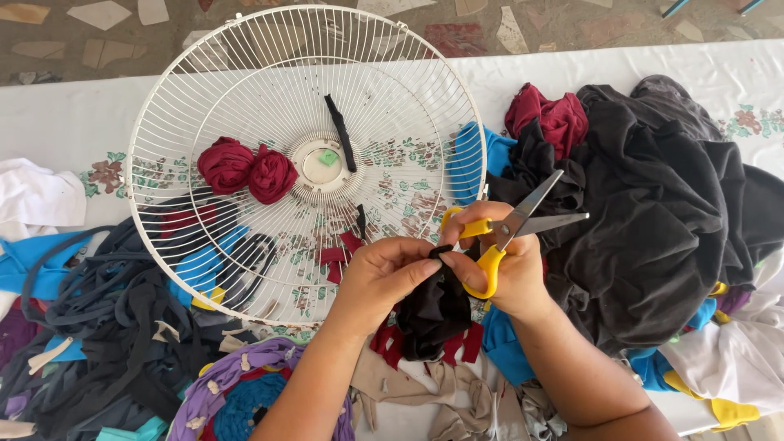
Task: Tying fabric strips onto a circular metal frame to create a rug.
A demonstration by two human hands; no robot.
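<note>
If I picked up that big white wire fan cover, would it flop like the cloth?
Probably not: the white fan guard is thin metal wire, so it likely stays stiff and feels light for its size. Being round, it might roll if stood on edge. The red fabric rolls on it could tumble off.

A table [65,114] under a white floral cloth fills the frame. A white wire fan guard [163,90] lies at centre left, a dark fabric pile [661,212] at right, grey and blue strips [106,318] at lower left, white cloth [33,196] at the left edge.
</note>
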